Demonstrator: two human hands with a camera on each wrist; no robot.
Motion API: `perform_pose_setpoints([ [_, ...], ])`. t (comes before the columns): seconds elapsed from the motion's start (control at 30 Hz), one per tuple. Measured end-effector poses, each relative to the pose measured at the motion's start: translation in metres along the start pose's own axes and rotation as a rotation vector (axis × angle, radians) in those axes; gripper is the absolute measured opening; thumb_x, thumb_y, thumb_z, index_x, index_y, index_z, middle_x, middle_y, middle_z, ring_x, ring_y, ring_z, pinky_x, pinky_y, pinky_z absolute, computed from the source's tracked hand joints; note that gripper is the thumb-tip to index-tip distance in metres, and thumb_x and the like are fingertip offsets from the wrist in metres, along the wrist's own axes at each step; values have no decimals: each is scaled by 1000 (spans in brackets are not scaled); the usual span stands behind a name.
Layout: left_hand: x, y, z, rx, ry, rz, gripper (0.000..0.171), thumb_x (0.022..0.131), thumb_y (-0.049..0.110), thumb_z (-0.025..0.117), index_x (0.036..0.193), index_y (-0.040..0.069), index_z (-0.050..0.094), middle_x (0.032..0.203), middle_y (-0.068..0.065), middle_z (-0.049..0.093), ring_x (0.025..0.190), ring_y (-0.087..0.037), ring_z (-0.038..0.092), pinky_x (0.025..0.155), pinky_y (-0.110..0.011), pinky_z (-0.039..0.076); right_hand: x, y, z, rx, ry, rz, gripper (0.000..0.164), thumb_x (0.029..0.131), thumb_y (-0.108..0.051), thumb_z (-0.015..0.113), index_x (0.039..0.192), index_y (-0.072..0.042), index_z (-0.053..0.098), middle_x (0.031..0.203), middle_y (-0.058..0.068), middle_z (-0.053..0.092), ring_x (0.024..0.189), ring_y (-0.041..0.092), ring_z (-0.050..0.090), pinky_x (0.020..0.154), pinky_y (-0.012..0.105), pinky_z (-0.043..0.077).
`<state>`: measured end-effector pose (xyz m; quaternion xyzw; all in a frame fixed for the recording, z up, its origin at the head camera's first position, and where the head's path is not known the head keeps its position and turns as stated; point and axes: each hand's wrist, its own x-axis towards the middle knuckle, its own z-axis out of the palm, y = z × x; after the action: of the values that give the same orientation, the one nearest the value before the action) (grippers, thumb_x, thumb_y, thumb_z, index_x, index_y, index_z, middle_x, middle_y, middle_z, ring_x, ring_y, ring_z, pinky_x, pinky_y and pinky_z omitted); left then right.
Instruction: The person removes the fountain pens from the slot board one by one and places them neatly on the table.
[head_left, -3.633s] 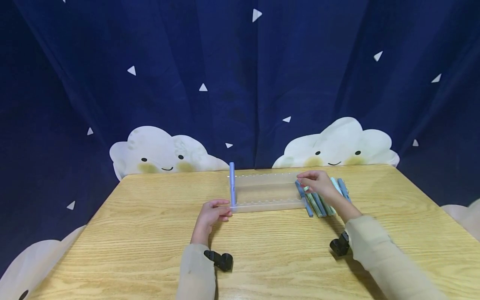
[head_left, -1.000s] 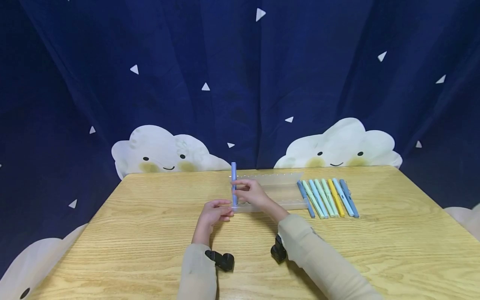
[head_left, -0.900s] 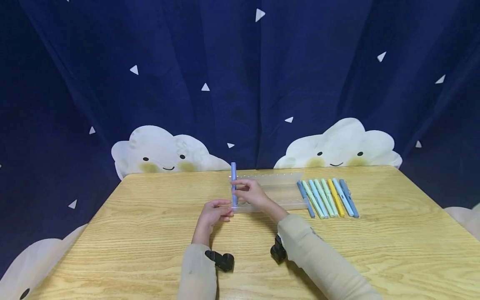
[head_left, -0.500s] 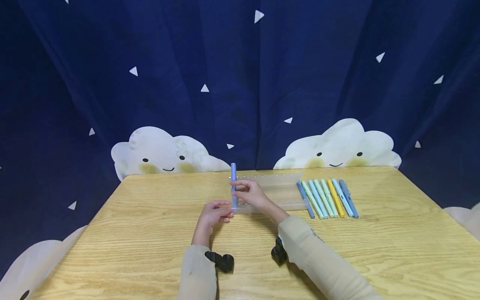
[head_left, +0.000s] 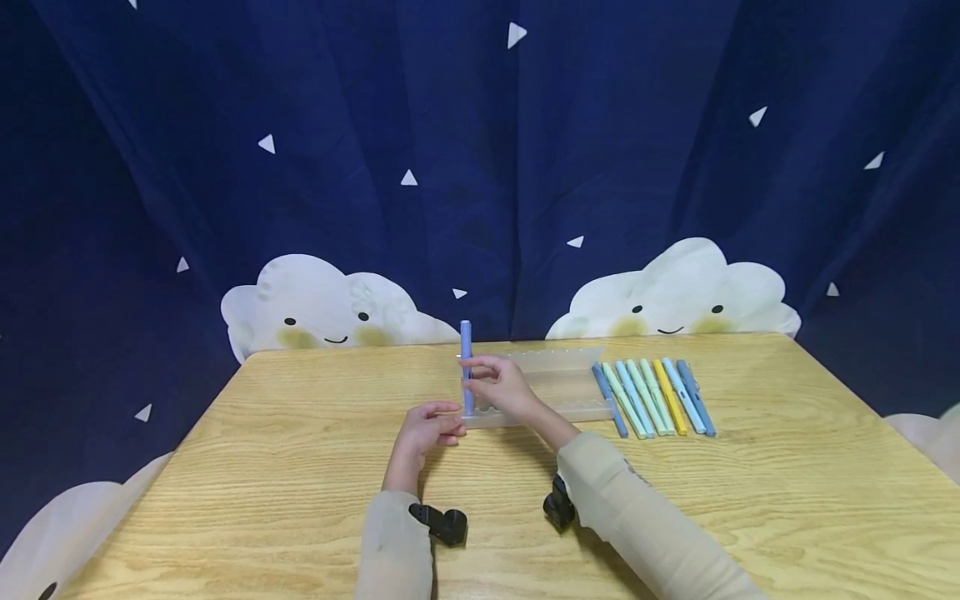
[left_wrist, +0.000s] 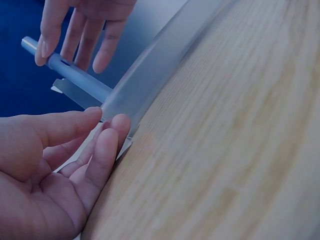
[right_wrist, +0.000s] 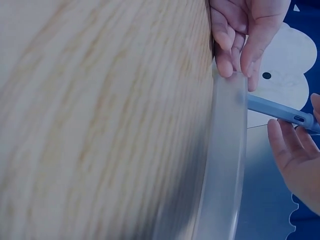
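A clear, frosted pen tray (head_left: pixel 570 409) with scalloped long walls lies on the wooden table. Across its left end stretches a periwinkle-blue capped pen (head_left: pixel 466 340), its far end jutting past the back wall. My right hand (head_left: pixel 507 389) pinches this pen near the middle between thumb and fingertips, the other fingers spread in the left wrist view. At the tray's near left corner, my left hand (head_left: pixel 422 429) grips the end wall (right_wrist: pixel 231 85) between thumb and fingers. The pen's near end is partly hidden behind the front wall (left_wrist: pixel 155 60) in the left wrist view.
Just right of the tray lies a slanted row of several pens, including a dark blue pen (head_left: pixel 609 400) close to the tray's end, a yellow pen (head_left: pixel 671 396) and another dark blue pen (head_left: pixel 697 397). A dark blue curtain (head_left: pixel 480 167) hangs behind the table (head_left: pixel 300 467).
From over the row of pens, my right hand has moved left and taken hold of the periwinkle pen. The pen has lately shifted slightly away from me. My left hand stays at the tray's corner.
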<state>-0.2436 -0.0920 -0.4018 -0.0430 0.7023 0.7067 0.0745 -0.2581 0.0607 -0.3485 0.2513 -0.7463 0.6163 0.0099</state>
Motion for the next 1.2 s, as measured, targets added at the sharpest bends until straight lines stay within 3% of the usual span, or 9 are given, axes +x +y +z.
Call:
perform_pose_setpoints([
  [0.1, 0, 0, 0, 0, 1, -5, 24, 83, -4, 56, 106, -10, 57, 71, -8, 63, 61, -13, 61, 56, -24, 52, 0, -3, 0, -17, 13, -9, 28, 81, 9, 56, 109, 12, 55, 113, 26, 52, 97, 40, 54, 67, 25, 49],
  [0.17, -1, 1, 0, 7, 1, -11, 24, 84, -4, 56, 107, -9, 57, 72, -8, 63, 62, -13, 61, 56, -24, 52, -3, -10, 0, -22, 22, -2, 29, 80, 10, 56, 109, 12, 55, 112, 27, 52, 97, 41, 54, 66, 23, 48],
  [0.4, -1, 1, 0, 9, -3, -7, 23, 84, -4, 56, 107, -10, 56, 72, -8, 63, 63, -13, 61, 56, -24, 52, -2, -10, -1, -30, 53, -30, 28, 80, 9, 57, 108, 13, 55, 111, 27, 53, 95, 41, 55, 69, 26, 49],
  [0.7, 1, -2, 1, -4, 15, -13, 25, 82, -5, 57, 107, -11, 57, 71, -10, 64, 61, -13, 61, 54, -23, 51, 5, 18, -6, -37, 95, -32, 27, 79, 6, 61, 106, 9, 58, 105, 22, 58, 88, 33, 58, 61, 23, 48],
  [0.8, 1, -2, 1, -14, 12, -6, 25, 82, -6, 57, 107, -12, 56, 70, -11, 63, 60, -13, 61, 53, -23, 51, 3, 16, -8, -35, 102, -30, 28, 78, 8, 60, 106, 9, 58, 97, 24, 59, 83, 33, 58, 59, 27, 49],
  [0.97, 1, -1, 1, -10, 14, -17, 25, 82, -6, 57, 107, -12, 56, 69, -10, 63, 60, -13, 60, 53, -22, 51, -5, -1, -9, -37, 96, -31, 27, 77, 13, 56, 104, 13, 56, 90, 28, 59, 80, 38, 56, 61, 47, 49],
  [1.07, 1, -1, 1, -18, 15, -26, 25, 82, -6, 57, 106, -11, 56, 69, -9, 63, 59, -12, 60, 52, -22, 51, -8, -4, -12, -46, 104, -17, 27, 77, 14, 56, 104, 12, 56, 91, 25, 59, 79, 35, 56, 61, 49, 49],
  [1.2, 0, 0, 2, -23, 14, -20, 25, 81, -7, 57, 106, -12, 56, 68, -9, 62, 59, -12, 60, 52, -22, 51, -8, 9, -20, -48, 119, 8, 27, 78, 11, 58, 105, 8, 58, 94, 23, 60, 77, 25, 57, 58, 46, 49],
])
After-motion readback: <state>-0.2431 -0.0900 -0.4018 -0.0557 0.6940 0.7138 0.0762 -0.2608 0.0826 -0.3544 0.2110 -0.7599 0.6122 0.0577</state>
